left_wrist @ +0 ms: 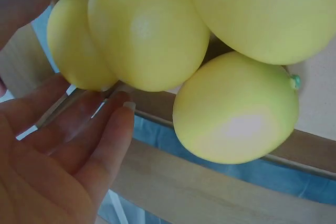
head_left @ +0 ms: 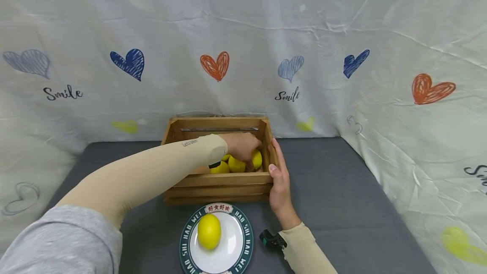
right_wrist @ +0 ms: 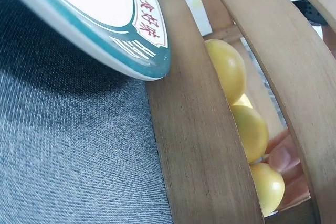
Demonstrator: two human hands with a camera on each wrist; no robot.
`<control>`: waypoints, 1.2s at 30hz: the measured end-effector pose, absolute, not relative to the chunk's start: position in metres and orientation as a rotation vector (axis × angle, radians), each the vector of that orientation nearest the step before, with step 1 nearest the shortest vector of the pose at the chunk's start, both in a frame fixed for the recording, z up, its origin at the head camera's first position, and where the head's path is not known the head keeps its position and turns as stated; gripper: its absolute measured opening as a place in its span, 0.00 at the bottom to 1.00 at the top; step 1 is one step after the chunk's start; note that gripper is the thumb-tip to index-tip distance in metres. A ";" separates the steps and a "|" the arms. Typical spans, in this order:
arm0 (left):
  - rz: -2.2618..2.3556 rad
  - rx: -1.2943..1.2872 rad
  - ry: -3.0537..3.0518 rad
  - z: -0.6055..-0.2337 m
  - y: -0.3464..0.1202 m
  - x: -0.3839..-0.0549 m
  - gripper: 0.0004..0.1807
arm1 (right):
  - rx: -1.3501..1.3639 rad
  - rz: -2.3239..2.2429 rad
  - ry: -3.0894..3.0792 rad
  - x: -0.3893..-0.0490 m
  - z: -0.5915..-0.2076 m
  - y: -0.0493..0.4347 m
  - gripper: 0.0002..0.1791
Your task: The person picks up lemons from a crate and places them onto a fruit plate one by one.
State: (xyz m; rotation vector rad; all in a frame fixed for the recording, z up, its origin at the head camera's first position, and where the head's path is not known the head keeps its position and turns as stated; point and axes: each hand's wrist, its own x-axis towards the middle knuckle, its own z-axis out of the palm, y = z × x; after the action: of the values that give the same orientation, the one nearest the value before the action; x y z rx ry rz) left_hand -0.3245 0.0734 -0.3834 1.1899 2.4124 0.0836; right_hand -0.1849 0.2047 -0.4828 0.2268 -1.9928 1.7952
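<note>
Yellow lemon btwn L thumb & spread fingers.

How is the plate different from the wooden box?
The plate is round; the wooden box is rectangular. The plate is white with a green rim; the wooden box is plain brown. The plate bears one yellow fruit; the wooden box holds several. Both stand on the dark grey tabletop.

plate cut off below, lemons half-hidden

Beside the left fingers, lemons are yellow and the crate brown. Farther from those fingers, a white plate has a white-lettered teal rim.
</note>
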 end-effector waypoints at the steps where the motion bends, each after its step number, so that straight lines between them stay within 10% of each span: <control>1: 0.075 1.187 2.408 -0.384 0.075 -0.324 0.41 | 0.223 1.802 -1.990 -0.184 -0.482 0.205 0.40; 36: 0.199 1.194 2.432 -0.358 0.057 -0.319 0.35 | 0.237 1.803 -1.981 -0.186 -0.482 0.204 0.40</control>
State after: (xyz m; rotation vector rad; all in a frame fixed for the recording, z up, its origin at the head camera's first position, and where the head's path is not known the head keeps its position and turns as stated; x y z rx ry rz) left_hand -0.3189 0.0575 -0.3579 1.1944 2.4315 0.1991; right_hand -0.1864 0.2042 -0.4815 0.2368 -1.9810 1.8025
